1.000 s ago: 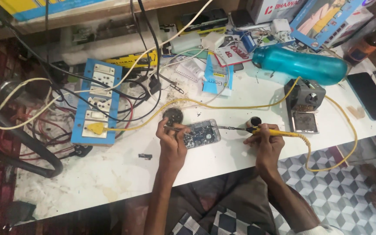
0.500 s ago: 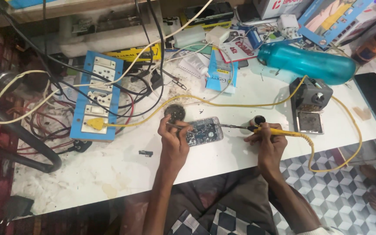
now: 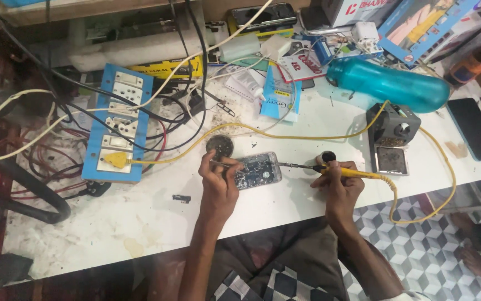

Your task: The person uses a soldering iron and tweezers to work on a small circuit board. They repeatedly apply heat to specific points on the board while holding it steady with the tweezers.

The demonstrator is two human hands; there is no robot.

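Since the earlier frame the hands have barely shifted. The left hand (image 3: 218,181) pins the opened phone (image 3: 258,170) on the white bench (image 3: 140,223) and grips a thin probe. The right hand (image 3: 338,187), just right of the phone, clasps the yellow soldering iron (image 3: 329,169), which lies along the phone's long axis with its tip at the phone's right end

- There is one view only, from the camera on my head, so no second view shares any of the scene.
- It looks steeply down, almost straight from above, onto the white table (image 3: 285,217) in front of me.
- It faces away from my body: my lap and the patterned floor (image 3: 418,251) fill the bottom edge, the far clutter and boxes the top.
- It sits at a middling height, far enough to take in the table's width.
- My left hand (image 3: 218,181) and right hand (image 3: 338,184) lie just below the middle, with my forearms running up from the bottom edge.
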